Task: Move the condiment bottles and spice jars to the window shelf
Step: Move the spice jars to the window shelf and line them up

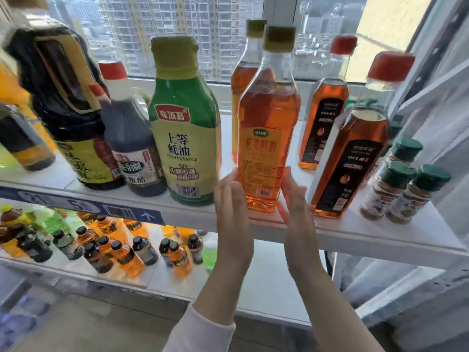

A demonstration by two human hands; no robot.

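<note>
Fingers (228, 185) straight, my left hand (232, 209) and right hand (295, 207) touched the cooking-wine bottle (266, 128); ungripped near the shelf (380, 233) edge, it could tip.

Both forearms reached up and forward, side by side. The left hand (232, 201) stood upright, fingers straight and together, palm turned inward; the right hand (295, 199) mirrored it, palm facing the left. The left arm wore a pale sleeve (203, 331) (the right forearm showed bare). Whether the fingertips pressed on anything was hard to tell.
</note>
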